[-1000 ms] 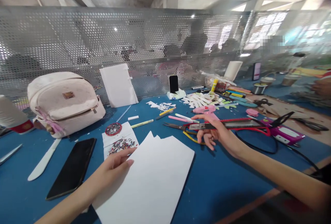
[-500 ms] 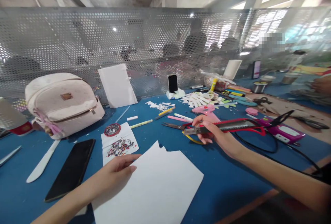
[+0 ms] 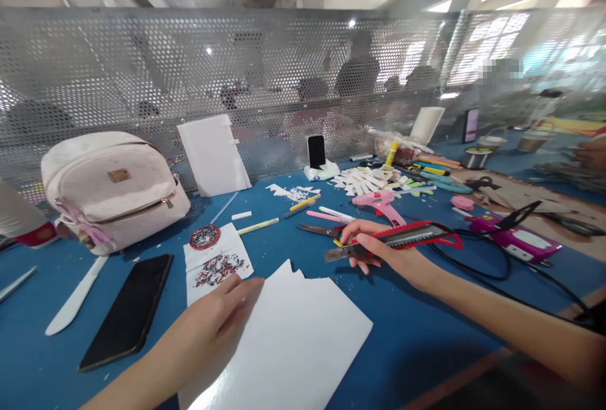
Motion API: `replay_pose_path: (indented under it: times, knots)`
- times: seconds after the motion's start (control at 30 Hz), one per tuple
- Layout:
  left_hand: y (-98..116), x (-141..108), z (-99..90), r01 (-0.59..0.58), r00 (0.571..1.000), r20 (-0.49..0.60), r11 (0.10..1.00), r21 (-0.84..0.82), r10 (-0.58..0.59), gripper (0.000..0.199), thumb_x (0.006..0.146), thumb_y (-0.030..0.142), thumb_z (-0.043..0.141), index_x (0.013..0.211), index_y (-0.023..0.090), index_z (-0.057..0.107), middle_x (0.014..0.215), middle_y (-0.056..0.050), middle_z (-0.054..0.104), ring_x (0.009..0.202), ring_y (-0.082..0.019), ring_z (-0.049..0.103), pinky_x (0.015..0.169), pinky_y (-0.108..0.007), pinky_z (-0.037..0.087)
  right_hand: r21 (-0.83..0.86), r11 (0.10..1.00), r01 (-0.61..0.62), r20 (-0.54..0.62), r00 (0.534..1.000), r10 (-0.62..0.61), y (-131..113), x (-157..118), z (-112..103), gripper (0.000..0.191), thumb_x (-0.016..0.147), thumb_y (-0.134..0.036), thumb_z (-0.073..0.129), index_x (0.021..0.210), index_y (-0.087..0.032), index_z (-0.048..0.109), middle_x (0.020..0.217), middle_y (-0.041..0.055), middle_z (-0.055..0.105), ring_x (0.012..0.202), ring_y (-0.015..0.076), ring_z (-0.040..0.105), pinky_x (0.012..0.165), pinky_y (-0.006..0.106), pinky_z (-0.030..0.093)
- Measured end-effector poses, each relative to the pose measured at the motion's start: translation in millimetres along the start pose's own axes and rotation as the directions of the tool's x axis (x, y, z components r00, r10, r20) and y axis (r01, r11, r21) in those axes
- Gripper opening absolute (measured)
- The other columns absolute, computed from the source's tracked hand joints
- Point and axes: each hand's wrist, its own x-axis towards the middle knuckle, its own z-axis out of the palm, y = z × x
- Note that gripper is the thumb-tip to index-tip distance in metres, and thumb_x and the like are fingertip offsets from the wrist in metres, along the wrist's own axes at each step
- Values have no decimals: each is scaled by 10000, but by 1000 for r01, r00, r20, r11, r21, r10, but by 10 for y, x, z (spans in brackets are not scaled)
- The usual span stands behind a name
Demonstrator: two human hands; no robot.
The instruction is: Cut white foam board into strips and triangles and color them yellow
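Observation:
My right hand (image 3: 374,244) is closed around a red box cutter (image 3: 407,235), its metal blade end pointing left above the blue table. Scissors (image 3: 319,230) lie open just behind that hand. My left hand (image 3: 227,302) rests at the upper left edge of a white paper sheet (image 3: 298,334), fingers close together; whether they pinch the sheet is hard to see. The sheet has a jagged cut along its top edge. Behind my left hand, small colourful gems (image 3: 220,270) lie on a white paper beside a red-rimmed round dish (image 3: 205,237).
Left are a black phone (image 3: 127,312), a white plastic knife (image 3: 78,296) and a pale backpack (image 3: 116,195). A pink glue gun (image 3: 379,205), white paper strips (image 3: 362,181) and a purple box (image 3: 518,239) with black cable lie right. A perforated metal screen (image 3: 265,81) stands behind.
My right hand has moved slightly left and down with the cutter, uncovering the glue gun. My left hand has turned and shifted at the sheet's edge, its fingers now closer together.

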Motion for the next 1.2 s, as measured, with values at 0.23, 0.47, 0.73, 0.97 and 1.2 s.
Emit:
replay_pose_path:
  times: [0.23,0.47,0.73,0.97,1.2]
  knots:
    - [174,-21,8,-63,996,83,902,426,30,488,1029,159,276,1453,277,486,1304,-141,582,1023,-321,691,832,-452,585,-13,1000,25,23,999,-25,-57,18,74,449,1011,-576,462,996,-162,636,750,47,681,568,129,609,490,241,356]
    - [142,-23,28,-81,996,71,895,439,55,479,1046,183,276,1447,398,425,1293,-87,537,945,-259,702,788,-435,593,-25,999,-21,132,991,24,29,-5,148,427,1024,-557,457,1058,-168,631,831,52,670,647,126,626,528,218,390]
    - [255,-77,72,-49,999,19,930,365,45,461,1059,217,230,1432,390,436,1243,-102,450,766,-188,695,695,-354,574,-176,984,-19,170,984,49,-133,-45,266,225,981,-416,580,1084,-217,560,935,20,658,766,135,625,665,236,488]
    - [296,1,114,1,998,-62,934,357,23,473,1050,204,249,1458,353,436,1261,-129,426,781,-209,708,679,-367,576,-297,950,94,140,989,-54,-117,69,394,244,890,-301,602,1106,-198,552,933,38,691,784,173,659,677,273,505]
    - [368,54,246,-6,997,-65,915,404,35,448,1031,170,267,1388,283,512,1250,-154,486,779,-218,720,662,-388,606,-364,927,88,130,991,-43,-58,217,466,189,900,-299,587,1063,-206,567,893,22,704,720,155,658,614,243,481]
